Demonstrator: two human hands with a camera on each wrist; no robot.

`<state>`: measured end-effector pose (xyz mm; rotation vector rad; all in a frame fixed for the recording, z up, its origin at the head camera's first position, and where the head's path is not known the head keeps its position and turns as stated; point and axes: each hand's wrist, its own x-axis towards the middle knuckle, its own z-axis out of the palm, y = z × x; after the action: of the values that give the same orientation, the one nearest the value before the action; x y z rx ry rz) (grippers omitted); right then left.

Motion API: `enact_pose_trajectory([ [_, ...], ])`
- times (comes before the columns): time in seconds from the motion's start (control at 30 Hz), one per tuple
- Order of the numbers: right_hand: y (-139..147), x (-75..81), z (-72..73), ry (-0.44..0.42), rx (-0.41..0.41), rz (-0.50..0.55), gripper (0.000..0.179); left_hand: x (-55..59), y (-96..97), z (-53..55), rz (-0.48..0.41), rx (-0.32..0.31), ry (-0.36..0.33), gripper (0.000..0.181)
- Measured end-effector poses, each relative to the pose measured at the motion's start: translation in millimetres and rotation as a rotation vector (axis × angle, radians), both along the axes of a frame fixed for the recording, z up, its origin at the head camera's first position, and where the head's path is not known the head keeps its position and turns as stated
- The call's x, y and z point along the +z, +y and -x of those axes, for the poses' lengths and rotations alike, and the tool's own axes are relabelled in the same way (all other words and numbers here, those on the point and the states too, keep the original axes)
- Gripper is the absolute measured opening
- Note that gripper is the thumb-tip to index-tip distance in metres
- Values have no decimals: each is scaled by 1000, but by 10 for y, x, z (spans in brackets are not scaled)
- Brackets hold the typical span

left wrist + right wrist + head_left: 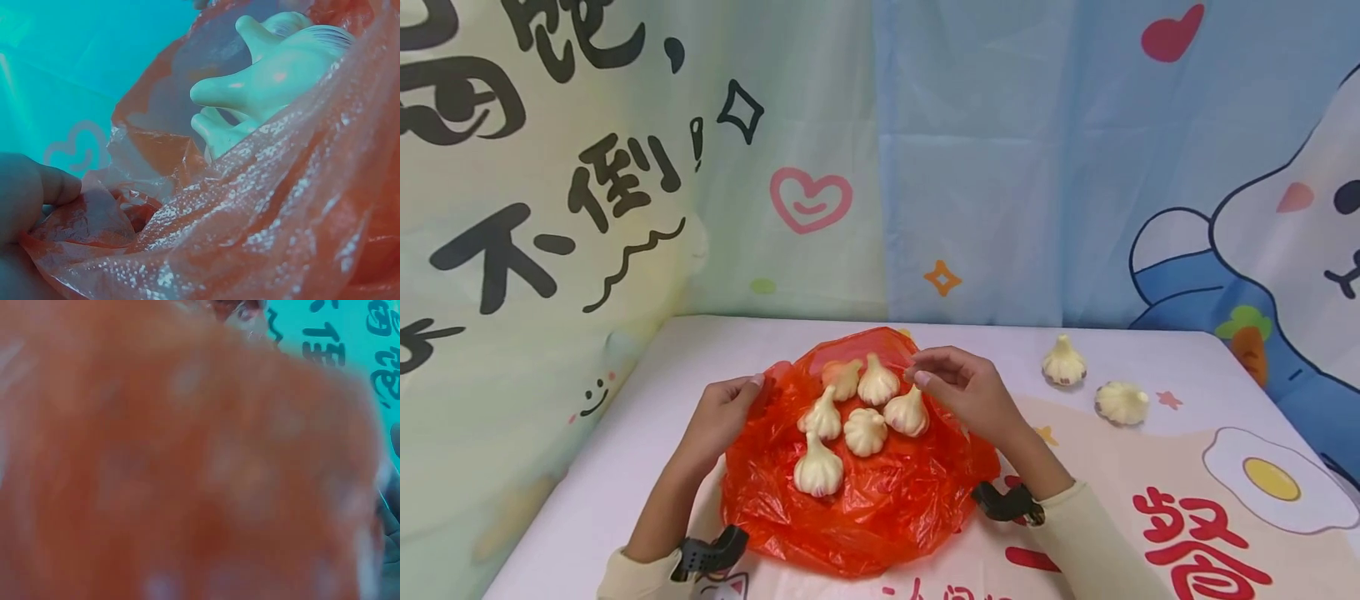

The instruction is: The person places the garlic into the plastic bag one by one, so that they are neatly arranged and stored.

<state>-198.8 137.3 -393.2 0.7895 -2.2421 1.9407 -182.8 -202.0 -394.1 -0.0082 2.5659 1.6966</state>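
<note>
A crinkled red plastic bag lies with its mouth spread on the table, and several white garlic bulbs sit in it. At the bag's left rim my left hand pinches the film between thumb and fingers. The left wrist view shows these fingers on the bunched film, with garlic bulbs beyond. My right hand holds the right rim, thumb and fingertips close above a bulb. In the right wrist view the blurred red bag hides most of that hand.
Two more garlic bulbs, one upright and one lying over, are on the table to the right of the bag. A printed mat covers the front of the white table. Behind hangs a patterned curtain.
</note>
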Motion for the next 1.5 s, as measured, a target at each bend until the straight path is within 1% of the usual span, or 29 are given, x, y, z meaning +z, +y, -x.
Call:
enact_pose_trajectory([
  [0.2, 186, -30, -18, -20, -88, -122, 27, 0, -8, -14, 0, 7, -10, 47],
  [0.27, 249, -27, -24, -21, -117, -145, 29, 6, -10, -22, -1, 11, -8, 46],
  [0.37, 344, 1, -48, -22, -159, -174, 29, 17, -12, -29, -4, 11, 0, 46],
  [0.47, 451, 45, -100, -19, -182, -204, 30, 29, -14, -25, -8, 6, 9, 47],
  [0.53, 525, 74, -144, -3, -189, -218, 29, 32, -17, -21, -13, 3, 13, 47],
  [0.67, 689, 106, -231, 64, -210, -244, 30, 35, -23, -18, -19, 0, 21, 49],
  [0.77, 816, 120, -285, 111, -254, -270, 30, 39, -19, -22, -17, 4, 25, 50],
  [0.93, 1011, 113, -359, 133, -355, -318, 30, 33, -11, -39, -22, 16, 26, 49],
  [1.03, 1137, 67, -382, 121, -408, -346, 31, 23, -9, -44, -41, 13, 25, 48],
  [1.13, 1268, -2, -393, 98, -441, -382, 32, 13, -6, -43, -51, 7, 20, 48],
  [1.27, 1451, -77, -406, 75, -498, -404, 33, 6, 0, -39, -43, 6, 16, 49],
  [1.37, 1571, -67, -429, 73, -560, -403, 34, 9, 2, -32, -33, 4, 11, 49],
  [1.5, 1707, -5, -449, 66, -621, -417, 36, 17, 0, -25, -9, 13, 9, 48],
])
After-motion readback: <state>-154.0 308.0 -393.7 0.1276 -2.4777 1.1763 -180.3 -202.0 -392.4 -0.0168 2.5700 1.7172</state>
